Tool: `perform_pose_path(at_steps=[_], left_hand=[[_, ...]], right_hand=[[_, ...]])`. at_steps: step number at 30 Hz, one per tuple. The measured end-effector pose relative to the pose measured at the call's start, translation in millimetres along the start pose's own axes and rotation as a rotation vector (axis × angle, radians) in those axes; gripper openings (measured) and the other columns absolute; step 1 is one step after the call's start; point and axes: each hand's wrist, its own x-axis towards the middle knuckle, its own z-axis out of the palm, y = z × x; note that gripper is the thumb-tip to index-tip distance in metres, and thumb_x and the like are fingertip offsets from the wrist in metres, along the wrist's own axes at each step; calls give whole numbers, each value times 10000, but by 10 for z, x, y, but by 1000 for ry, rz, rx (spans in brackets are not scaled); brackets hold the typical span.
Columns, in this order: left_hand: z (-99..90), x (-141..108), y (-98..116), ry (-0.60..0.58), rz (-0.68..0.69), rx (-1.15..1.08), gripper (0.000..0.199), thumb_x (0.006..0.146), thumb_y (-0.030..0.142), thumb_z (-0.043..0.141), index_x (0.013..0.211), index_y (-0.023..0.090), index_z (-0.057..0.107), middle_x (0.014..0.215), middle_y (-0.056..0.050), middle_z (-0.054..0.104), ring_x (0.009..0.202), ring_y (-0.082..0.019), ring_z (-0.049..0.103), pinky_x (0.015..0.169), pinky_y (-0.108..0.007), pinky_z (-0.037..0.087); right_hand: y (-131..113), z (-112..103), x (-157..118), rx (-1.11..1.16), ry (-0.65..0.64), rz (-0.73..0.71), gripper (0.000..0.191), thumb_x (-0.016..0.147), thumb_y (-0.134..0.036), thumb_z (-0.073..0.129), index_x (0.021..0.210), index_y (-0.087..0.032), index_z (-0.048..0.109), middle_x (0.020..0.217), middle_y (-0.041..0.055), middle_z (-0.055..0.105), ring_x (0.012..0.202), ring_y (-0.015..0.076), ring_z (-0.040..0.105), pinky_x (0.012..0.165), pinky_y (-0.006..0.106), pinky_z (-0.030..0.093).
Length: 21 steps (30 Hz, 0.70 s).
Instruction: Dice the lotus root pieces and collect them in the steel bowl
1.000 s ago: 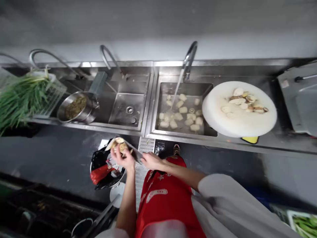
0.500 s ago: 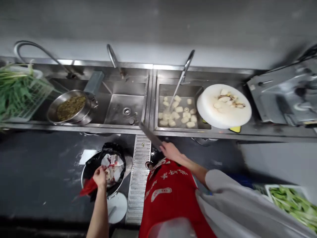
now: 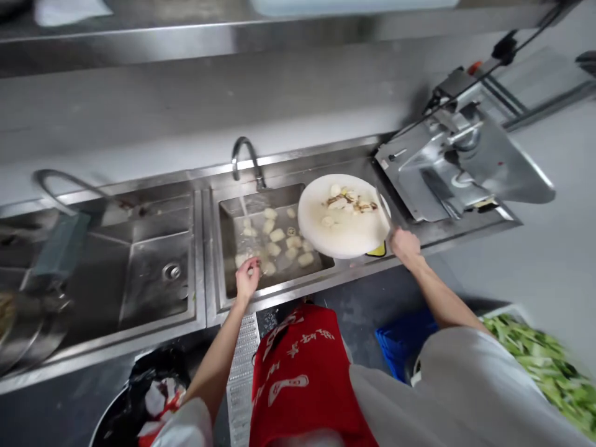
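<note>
My left hand (image 3: 246, 279) reaches over the front rim of the right sink basin (image 3: 279, 288), fingers down at the water among pale peeled vegetable chunks (image 3: 277, 234); blur hides whether it grips one. My right hand (image 3: 404, 243) is shut on the handle of a knife (image 3: 384, 211), whose blade lies over the right edge of the round white cutting board (image 3: 339, 239). Pale slices and brown trimmings (image 3: 347, 202) lie on the board's far side. The tap (image 3: 244, 152) runs water into the basin.
A metal slicing machine (image 3: 460, 161) stands right of the board. The left basin (image 3: 153, 267) has nothing in it. On the floor are a black-lined bin (image 3: 149, 397), a drain grate (image 3: 242, 372), a blue crate (image 3: 400, 341) and a tray of greens (image 3: 540, 360).
My left hand dropped trimmings in the bin, then rose to the right basin. My right hand carried the knife right, onto the cutting board. The view swung rightward.
</note>
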Motion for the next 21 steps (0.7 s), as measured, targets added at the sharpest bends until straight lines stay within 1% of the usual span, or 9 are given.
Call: perform_pose_path(at_steps=[3, 5, 8, 10, 11, 13, 15, 19, 21], left_hand=[[802, 773, 595, -137, 179, 53, 396, 883, 368, 527, 1232, 192, 591, 1197, -99, 626, 1065, -221, 616, 983, -385, 483], [1288, 1172, 960, -269, 275, 93, 601, 840, 439, 612, 1381, 217, 473, 1395, -111, 487, 1282, -261, 481, 1086, -415, 405], [1922, 1576, 1353, -512, 357, 164, 1050, 652, 585, 769, 1511, 252, 266, 1598, -111, 119, 1463, -337, 173, 1161, -453, 298], [2273, 1748, 1493, -617, 392, 227, 1225, 532, 639, 817, 1530, 271, 209, 1613, -106, -50, 1474, -391, 32, 1176, -516, 223], [2422, 1817, 1535, -634, 406, 256, 1262, 504, 654, 821, 1533, 276, 195, 1609, -107, -98, 1469, -412, -14, 1175, -552, 181], [2658, 1936, 1588, -614, 418, 293, 1281, 503, 672, 812, 1538, 274, 171, 1600, -114, -152, 1458, -437, -59, 1165, -597, 128], [2815, 2029, 1631, -587, 430, 300, 1259, 532, 677, 795, 1539, 261, 164, 1599, -122, -151, 1459, -435, -47, 1163, -590, 136], [2990, 2023, 1761, -565, 523, 296, 1083, 640, 676, 727, 1521, 276, 241, 1602, -107, 31, 1460, -369, 103, 1176, -522, 182], [3064, 1898, 1840, -564, 575, 323, 997, 660, 680, 707, 1495, 299, 317, 1588, -93, 97, 1444, -367, 137, 1177, -520, 169]], right_hand=[[118, 1, 563, -21, -51, -41, 366, 901, -128, 358, 1154, -19, 598, 1008, 276, 670, 975, 349, 663, 797, 400, 488], [122, 50, 783, -27, -86, -69, 391, 913, -119, 326, 1190, -20, 584, 999, 269, 676, 982, 332, 665, 809, 393, 487], [74, 172, 895, -13, -111, -128, 427, 913, -106, 317, 1271, -17, 531, 975, 265, 681, 974, 318, 672, 814, 388, 480], [60, 253, 879, 18, -124, -201, 433, 902, -101, 337, 1292, -28, 509, 956, 254, 688, 951, 310, 678, 808, 378, 475], [77, 292, 864, 50, -130, -234, 415, 904, -114, 347, 1274, -44, 522, 939, 241, 693, 933, 305, 682, 800, 372, 473], [183, 382, 851, 168, -131, -259, 335, 926, -193, 366, 1164, -90, 577, 902, 206, 700, 883, 289, 687, 770, 350, 473], [387, 512, 869, 387, -131, -215, 281, 939, -311, 390, 978, -135, 605, 809, 157, 697, 770, 249, 683, 694, 307, 474], [841, 873, 903, 1007, -304, -34, 386, 864, -566, 489, 721, -207, 469, 478, -11, 534, 408, 143, 516, 442, 240, 400], [906, 1021, 871, 1206, -385, 42, 442, 797, -635, 546, 692, -225, 418, 424, -55, 467, 346, 119, 449, 384, 231, 365]])
